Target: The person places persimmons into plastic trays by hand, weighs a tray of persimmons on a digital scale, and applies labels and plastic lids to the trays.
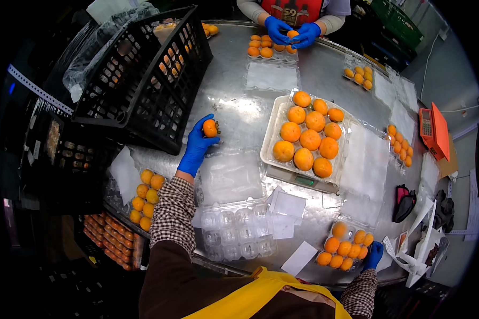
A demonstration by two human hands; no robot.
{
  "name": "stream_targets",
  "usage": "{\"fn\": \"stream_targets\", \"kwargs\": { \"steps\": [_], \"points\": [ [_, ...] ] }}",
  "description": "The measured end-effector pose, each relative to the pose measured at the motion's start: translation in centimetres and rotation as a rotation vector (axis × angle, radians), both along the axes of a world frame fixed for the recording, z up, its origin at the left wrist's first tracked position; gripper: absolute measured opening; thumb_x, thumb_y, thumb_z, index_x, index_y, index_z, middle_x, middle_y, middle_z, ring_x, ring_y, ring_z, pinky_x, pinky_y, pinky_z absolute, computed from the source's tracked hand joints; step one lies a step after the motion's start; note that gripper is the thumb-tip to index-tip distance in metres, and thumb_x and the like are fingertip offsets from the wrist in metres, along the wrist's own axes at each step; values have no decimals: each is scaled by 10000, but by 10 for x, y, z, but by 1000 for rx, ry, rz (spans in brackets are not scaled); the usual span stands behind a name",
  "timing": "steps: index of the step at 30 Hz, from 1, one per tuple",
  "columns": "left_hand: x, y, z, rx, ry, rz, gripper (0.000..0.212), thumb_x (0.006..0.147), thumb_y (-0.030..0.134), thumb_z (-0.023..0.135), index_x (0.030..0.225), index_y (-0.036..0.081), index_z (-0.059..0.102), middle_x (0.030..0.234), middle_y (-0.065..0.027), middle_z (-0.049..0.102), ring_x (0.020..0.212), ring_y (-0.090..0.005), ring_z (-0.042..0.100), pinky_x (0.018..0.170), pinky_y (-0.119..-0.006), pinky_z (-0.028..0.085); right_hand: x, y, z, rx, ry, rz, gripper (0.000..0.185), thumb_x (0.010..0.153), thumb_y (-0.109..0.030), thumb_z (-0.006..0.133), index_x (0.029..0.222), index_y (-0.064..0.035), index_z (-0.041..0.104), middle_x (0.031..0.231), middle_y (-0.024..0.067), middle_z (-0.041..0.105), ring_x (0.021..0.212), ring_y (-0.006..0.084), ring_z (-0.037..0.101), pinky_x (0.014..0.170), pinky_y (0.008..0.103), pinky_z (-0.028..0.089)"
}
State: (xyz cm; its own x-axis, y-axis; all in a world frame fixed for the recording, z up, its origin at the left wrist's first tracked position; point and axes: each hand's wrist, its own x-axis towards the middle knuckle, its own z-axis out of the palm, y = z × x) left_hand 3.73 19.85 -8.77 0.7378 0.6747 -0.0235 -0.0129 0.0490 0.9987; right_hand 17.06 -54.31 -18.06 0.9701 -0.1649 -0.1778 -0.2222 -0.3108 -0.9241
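Note:
My left hand, in a blue glove, holds an orange persimmon above the metal table, near the black crate. My right hand, also gloved, is at the right end of a transparent plastic tray of persimmons; whether its fingers grip the tray is hidden. Before me, a larger tray of persimmons sits in a white basin on a digital scale. Between my arms lies an open transparent clamshell with bare molded cups, its lid towards the scale.
A black plastic crate stands at the left, with more persimmons below it. Paper slips lie near me. Across the table, a co-worker's gloved hands hold a persimmon over another tray. An orange scale stands right.

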Motion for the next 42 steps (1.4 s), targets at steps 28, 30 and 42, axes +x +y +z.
{"fn": "stream_targets", "kwargs": {
  "steps": [28,30,42],
  "points": [
    [-10,-157,168,55,-256,-404,705,577,-85,700,1218,43,435,1232,-70,455,1099,-171,465,918,-288,404,-56,419,277,418,-511,841,212,723,-9,650,923,-33,584,792,14,577,690,70,535,639,191,440],
    [-15,-165,177,22,-243,-427,705,579,-87,699,1219,42,434,1230,-68,456,1094,-169,467,906,-284,414,-60,430,280,403,-552,875,225,712,-22,667,918,-47,581,794,1,582,673,53,522,621,187,438],
    [-16,-185,167,-171,-103,-495,656,629,-60,689,1222,48,431,1110,-57,510,971,-152,522,827,-270,459,-49,441,276,631,-214,722,142,745,-83,667,746,-56,527,684,-40,490,619,23,432,563,164,381]
  ]
}}
